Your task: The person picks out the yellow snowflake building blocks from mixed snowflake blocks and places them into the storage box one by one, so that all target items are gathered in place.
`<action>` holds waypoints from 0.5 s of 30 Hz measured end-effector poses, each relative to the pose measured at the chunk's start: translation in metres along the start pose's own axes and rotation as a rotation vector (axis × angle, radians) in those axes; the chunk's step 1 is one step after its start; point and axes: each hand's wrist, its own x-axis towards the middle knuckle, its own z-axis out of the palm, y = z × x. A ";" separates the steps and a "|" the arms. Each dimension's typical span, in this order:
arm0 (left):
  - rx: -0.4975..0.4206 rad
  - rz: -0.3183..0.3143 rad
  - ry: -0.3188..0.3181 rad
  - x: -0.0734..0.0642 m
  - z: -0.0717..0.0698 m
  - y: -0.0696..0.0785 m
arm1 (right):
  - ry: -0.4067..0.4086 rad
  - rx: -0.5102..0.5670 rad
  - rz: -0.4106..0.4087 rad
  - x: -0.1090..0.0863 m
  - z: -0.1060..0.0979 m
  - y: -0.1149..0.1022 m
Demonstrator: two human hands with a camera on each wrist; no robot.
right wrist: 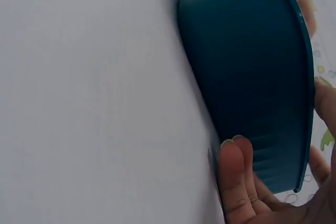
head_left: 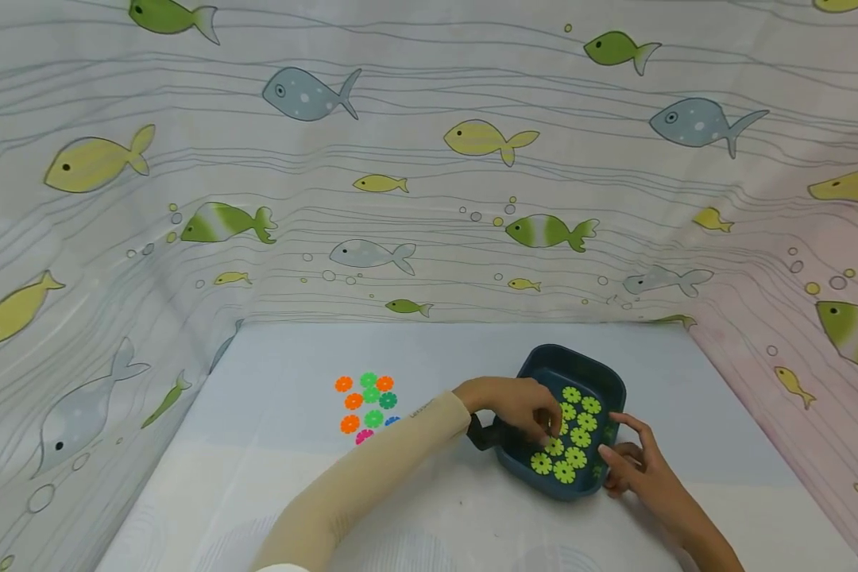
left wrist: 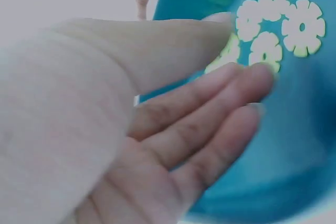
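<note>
A dark teal rectangular plastic bin [head_left: 572, 361] stands tilted to the view on the right side of the table. On its floor lie several yellow-green flower-shaped discs [head_left: 565, 472], spread in rough rows. My left hand [head_left: 518, 403] reaches over the bin's left rim; its thumb and fingers pinch at one yellow-green disc [left wrist: 227, 53], partly hidden behind them in the left wrist view. At the bin's right side, my right hand [head_left: 636, 469] holds the rim and outer wall. The right wrist view shows its fingertips [right wrist: 232, 163] low against the ribbed wall.
Left of the bin, several loose flower discs [head_left: 349, 424] in orange, green, pink and blue lie on the white table [head_left: 272, 397]. My left sleeve [head_left: 372, 469] covers part of them. Fish-patterned curtain [head_left: 429, 214] surrounds the table's back and sides.
</note>
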 end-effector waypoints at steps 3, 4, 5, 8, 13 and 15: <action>-0.053 0.048 0.091 -0.016 -0.006 -0.006 | 0.013 -0.021 -0.009 -0.001 -0.005 -0.003; -0.063 0.061 0.125 -0.022 -0.008 -0.009 | 0.021 -0.037 -0.013 -0.002 -0.008 -0.004; -0.068 0.068 0.162 -0.029 -0.010 -0.012 | 0.039 -0.061 -0.015 -0.004 -0.011 -0.006; -0.067 0.063 0.280 -0.048 -0.013 -0.022 | 0.100 -0.156 -0.043 -0.009 -0.019 -0.012; -0.036 0.022 0.474 -0.090 -0.008 -0.039 | 0.199 -0.375 -0.130 -0.020 -0.030 -0.025; -0.030 -0.001 0.533 -0.110 -0.003 -0.046 | 0.227 -0.458 -0.148 -0.023 -0.033 -0.031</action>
